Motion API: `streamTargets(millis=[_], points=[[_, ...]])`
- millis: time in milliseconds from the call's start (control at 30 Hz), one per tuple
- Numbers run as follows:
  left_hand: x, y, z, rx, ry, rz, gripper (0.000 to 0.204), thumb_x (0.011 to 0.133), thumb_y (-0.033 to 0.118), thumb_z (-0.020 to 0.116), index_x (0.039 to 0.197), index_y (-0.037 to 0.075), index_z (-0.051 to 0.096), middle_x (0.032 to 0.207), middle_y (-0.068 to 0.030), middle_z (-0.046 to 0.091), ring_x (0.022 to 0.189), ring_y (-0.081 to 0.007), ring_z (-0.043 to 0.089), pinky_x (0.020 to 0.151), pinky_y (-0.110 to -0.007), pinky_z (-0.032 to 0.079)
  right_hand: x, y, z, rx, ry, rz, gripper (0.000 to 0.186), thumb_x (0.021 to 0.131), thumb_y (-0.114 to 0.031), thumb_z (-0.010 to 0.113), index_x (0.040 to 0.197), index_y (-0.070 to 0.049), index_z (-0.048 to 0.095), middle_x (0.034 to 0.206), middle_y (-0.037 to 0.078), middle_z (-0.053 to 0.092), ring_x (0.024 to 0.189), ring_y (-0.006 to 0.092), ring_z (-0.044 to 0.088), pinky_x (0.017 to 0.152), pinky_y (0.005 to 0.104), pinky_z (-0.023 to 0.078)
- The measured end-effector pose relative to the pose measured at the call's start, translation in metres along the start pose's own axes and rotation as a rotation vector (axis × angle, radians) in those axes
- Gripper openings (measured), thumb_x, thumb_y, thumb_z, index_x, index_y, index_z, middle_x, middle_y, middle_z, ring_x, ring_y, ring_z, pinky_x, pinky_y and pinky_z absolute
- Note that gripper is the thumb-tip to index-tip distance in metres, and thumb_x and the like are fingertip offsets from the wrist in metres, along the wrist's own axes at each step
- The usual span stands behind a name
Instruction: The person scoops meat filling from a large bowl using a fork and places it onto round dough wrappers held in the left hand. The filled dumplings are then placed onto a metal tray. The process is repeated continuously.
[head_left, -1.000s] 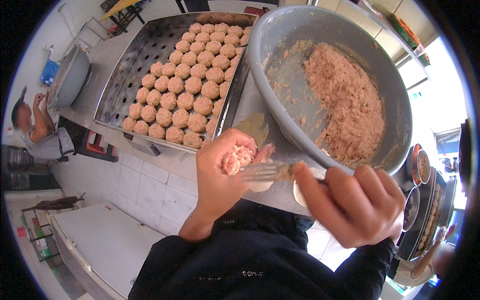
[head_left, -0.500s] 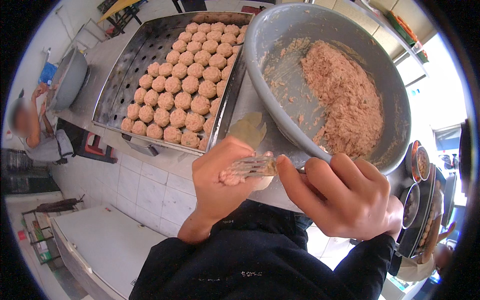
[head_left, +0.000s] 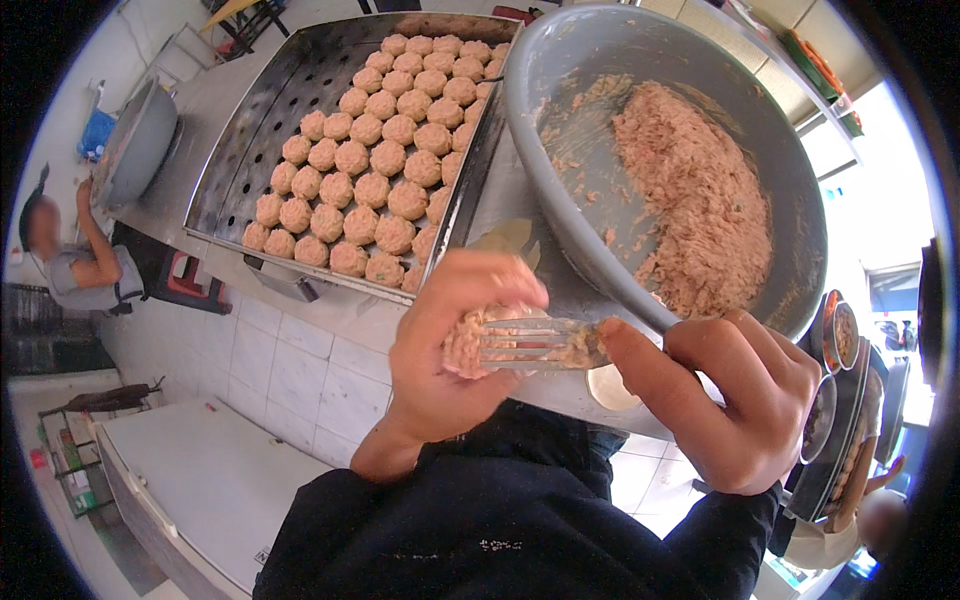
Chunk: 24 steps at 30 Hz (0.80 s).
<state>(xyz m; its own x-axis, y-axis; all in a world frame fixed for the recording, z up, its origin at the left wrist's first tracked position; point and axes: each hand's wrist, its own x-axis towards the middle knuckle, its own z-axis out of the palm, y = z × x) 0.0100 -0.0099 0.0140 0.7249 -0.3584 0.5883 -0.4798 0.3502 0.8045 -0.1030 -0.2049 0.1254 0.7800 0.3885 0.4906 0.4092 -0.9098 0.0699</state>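
Note:
My left hand (head_left: 425, 370) cups a lump of pink minced filling (head_left: 465, 342), its fingers curled around it. My right hand (head_left: 735, 405) grips a metal fork (head_left: 540, 345), whose flat tines lie over that filling. Above my left hand, a perforated steel tray (head_left: 235, 170) holds several rows of round meat-filled dumplings (head_left: 370, 190). To its right a large grey basin (head_left: 555, 220) contains a mound of mince (head_left: 690, 200). A small pale disc (head_left: 610, 390), perhaps wrappers, shows beside the fork.
Another person (head_left: 90, 265) works at the left by a second basin (head_left: 140, 150). A co-worker's arm (head_left: 850, 480) shows at lower right, near bowls (head_left: 840, 330) and a dark tray. A white chest freezer (head_left: 190, 470) stands at lower left, below the steel counter (head_left: 210, 110).
The fork has shifted over the filling and now lies flat across it, with my right hand moving along. My left fingertips have lifted slightly. The co-worker at left has moved their arms.

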Motion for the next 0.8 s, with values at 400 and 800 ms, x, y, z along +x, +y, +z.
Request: streamTargets(millis=[400,800], points=[[0.001,0.004,-0.003,0.224,-0.073,-0.169,0.026,0.08,0.0,0.092,0.089,0.002,0.068,0.081,-0.0058,0.07,0.072,-0.0103,0.067,0.064,-0.028,0.052,-0.005,0.004,0.012,-0.374,0.067,-0.235,0.035,0.074,-0.018,0.077,0.108,-0.018,0.083,0.08,-0.007,0.055,0.064,0.0043,0.047,0.05,0.0211,0.024],[-0.005,0.006,-0.001,0.25,-0.137,-0.289,0.026,0.079,0.001,0.09,0.091,0.003,0.067,0.084,-0.005,0.07,0.076,-0.0112,0.066,0.068,-0.027,0.051,-0.004,0.002,0.018,-0.32,0.036,-0.251,0.031,0.076,-0.02,0.075,0.106,-0.015,0.081,0.082,-0.007,0.053,0.066,0.0045,0.05,0.052,0.0228,0.024]])
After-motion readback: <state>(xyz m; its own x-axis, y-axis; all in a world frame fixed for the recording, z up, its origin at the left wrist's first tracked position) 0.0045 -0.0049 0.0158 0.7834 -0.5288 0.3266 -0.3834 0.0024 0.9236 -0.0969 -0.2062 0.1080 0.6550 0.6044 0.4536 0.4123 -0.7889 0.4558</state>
